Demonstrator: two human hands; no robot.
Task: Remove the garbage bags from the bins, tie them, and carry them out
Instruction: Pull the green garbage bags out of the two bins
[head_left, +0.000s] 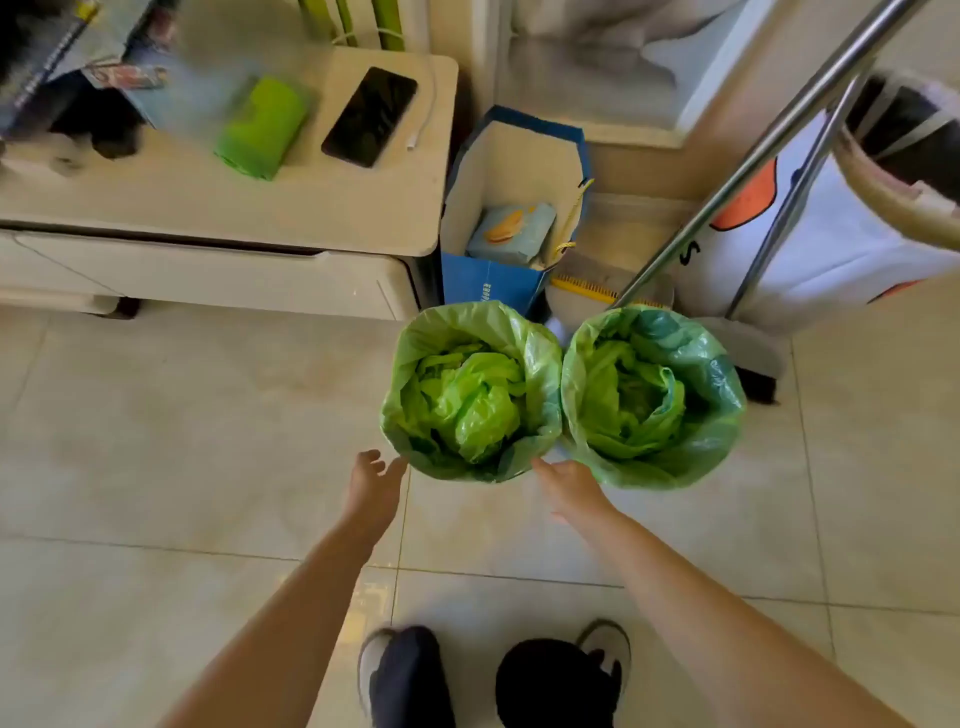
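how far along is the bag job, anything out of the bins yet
Nothing looks done: both green bags, left bag and right bag, sit in their bins, rims folded over, untied. In hand: left hand and right hand reach open toward the left bag's near rim, no grip yet. Left: lifting, tying, carrying both out.

I'm getting a bright, evenly lit view, soft daylight with no hard shadows; only a faint shade sits under the white cabinet (208, 270). Glossy highlights glint on the green bin liners (470, 395) in front of the cabinet, and the floor tiles (156, 441) below them show a pale sheen. The metal pole (753, 156) to the cabinet's right carries a bright streak. Above the cabinet's top a patch is smeared and out of focus. Straight lines bow near the frame edges, and the whole picture is slightly soft.
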